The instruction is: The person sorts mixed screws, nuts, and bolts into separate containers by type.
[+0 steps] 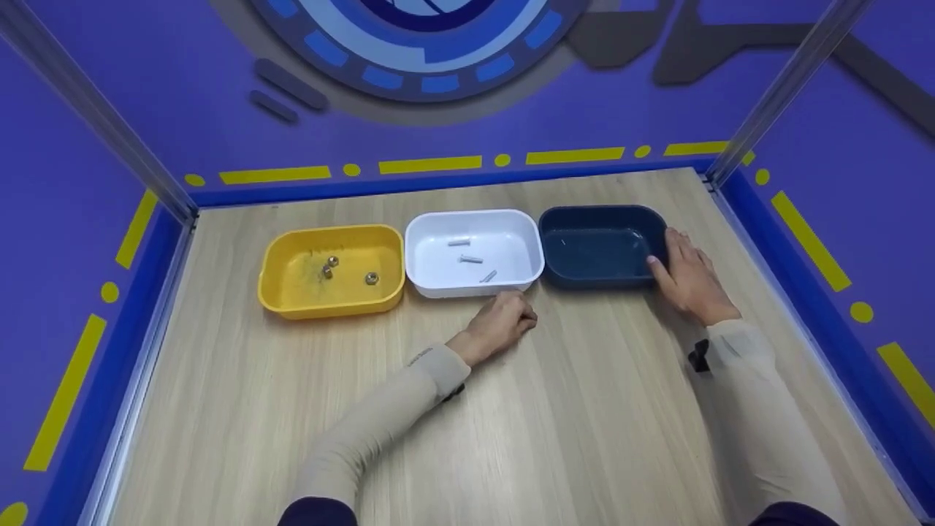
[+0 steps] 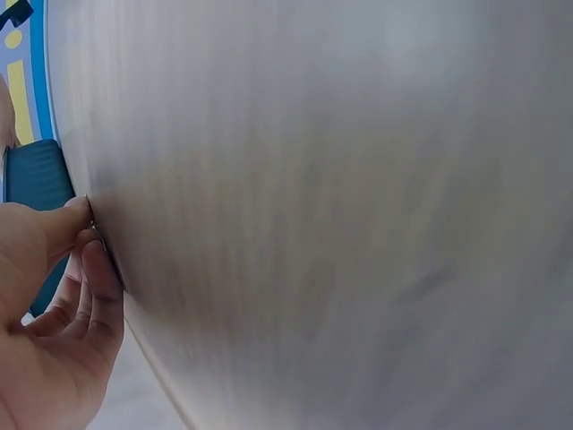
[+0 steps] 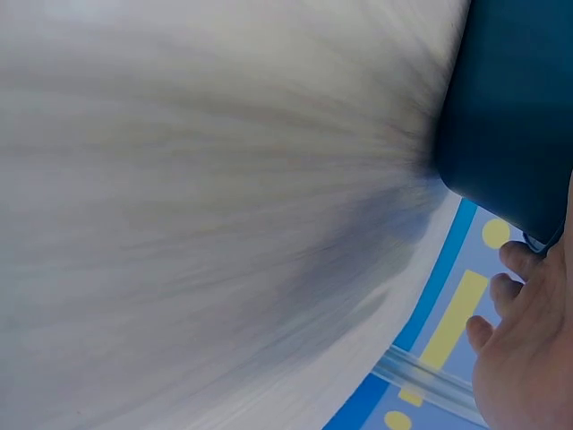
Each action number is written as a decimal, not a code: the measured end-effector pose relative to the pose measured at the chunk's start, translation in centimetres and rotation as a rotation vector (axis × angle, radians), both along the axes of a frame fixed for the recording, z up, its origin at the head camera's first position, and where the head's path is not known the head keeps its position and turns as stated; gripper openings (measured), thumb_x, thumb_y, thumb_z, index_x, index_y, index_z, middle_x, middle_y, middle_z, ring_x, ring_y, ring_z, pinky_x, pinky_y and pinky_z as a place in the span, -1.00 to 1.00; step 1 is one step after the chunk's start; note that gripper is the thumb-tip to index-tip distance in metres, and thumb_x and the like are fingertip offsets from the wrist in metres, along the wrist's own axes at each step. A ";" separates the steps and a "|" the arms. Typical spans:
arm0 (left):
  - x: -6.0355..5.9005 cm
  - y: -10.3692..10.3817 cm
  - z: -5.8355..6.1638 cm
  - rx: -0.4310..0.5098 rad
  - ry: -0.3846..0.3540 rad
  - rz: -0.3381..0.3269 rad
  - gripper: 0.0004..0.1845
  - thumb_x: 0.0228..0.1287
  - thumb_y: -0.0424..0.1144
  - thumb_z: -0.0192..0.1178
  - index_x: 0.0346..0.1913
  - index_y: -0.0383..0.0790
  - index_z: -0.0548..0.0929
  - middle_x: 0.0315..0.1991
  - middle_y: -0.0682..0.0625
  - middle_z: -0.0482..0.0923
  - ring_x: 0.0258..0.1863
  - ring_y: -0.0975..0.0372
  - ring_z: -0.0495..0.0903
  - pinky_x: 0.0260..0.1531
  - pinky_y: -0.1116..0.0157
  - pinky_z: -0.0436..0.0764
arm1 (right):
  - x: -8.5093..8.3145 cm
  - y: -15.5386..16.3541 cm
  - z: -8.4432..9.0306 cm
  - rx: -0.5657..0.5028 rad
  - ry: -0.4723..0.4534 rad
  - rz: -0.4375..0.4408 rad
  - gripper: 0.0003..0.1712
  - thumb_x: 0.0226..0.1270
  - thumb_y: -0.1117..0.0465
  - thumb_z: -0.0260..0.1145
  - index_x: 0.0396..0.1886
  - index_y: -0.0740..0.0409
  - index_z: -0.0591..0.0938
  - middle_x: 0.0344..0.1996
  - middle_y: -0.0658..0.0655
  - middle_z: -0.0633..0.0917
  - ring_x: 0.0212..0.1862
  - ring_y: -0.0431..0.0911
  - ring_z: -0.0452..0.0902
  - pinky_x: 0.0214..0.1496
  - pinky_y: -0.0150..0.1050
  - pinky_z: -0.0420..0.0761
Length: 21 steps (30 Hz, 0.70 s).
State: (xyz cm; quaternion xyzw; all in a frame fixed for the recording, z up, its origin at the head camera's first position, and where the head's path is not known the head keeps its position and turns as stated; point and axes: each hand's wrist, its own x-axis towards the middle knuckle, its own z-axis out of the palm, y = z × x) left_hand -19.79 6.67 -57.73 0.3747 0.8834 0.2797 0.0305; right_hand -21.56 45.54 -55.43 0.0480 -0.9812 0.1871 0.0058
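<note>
My left hand (image 1: 498, 326) is low on the table just in front of the white tray (image 1: 473, 291), its fingers curled. In the left wrist view the thumb and fingertips (image 2: 106, 269) come together at a small shiny metal piece (image 2: 94, 226), mostly hidden by them; I cannot tell its kind. My right hand (image 1: 690, 277) grips the right end of the dark blue tray (image 1: 599, 280), thumb at the rim and the other fingers along its outer side. The right wrist view shows that tray's wall (image 3: 510, 107) beside the fingers.
Three small screws (image 1: 471, 259) lie in the white tray. To its left, a yellow tray (image 1: 332, 310) contains three metal nuts (image 1: 372, 278). The trays stand side by side in a row on the wooden table (image 1: 570, 431). Purple panels (image 1: 182, 95) rise at the back and sides.
</note>
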 end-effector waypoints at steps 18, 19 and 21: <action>0.7 0.4 -0.1 -0.152 0.202 -0.034 -0.87 0.59 -0.29 0.21 -0.11 -0.27 0.71 -0.09 -0.12 0.63 -0.16 0.07 0.73 -0.12 0.20 0.79 | 0.0 0.2 -0.2 -0.018 -0.006 0.006 -0.03 0.76 -0.23 -0.17 0.72 0.42 -0.14 0.68 0.55 -0.02 0.70 0.46 -0.16 0.67 0.46 -0.10; 0.7 0.5 0.0 -0.160 0.205 -0.035 -0.87 0.60 -0.29 0.20 -0.10 -0.28 0.69 -0.08 -0.13 0.62 -0.16 0.07 0.73 -0.13 0.20 0.79 | 0.0 0.2 -0.2 -0.019 -0.007 0.007 -0.03 0.76 -0.23 -0.17 0.72 0.42 -0.14 0.68 0.55 -0.02 0.70 0.46 -0.17 0.66 0.47 -0.10; 0.8 0.7 0.4 -0.164 0.200 -0.042 -0.86 0.62 -0.28 0.17 -0.08 -0.29 0.68 -0.08 -0.13 0.61 -0.15 0.06 0.72 -0.13 0.19 0.79 | 0.0 0.2 -0.2 -0.016 -0.006 0.007 -0.03 0.76 -0.23 -0.17 0.72 0.42 -0.14 0.68 0.56 -0.02 0.70 0.46 -0.16 0.66 0.47 -0.09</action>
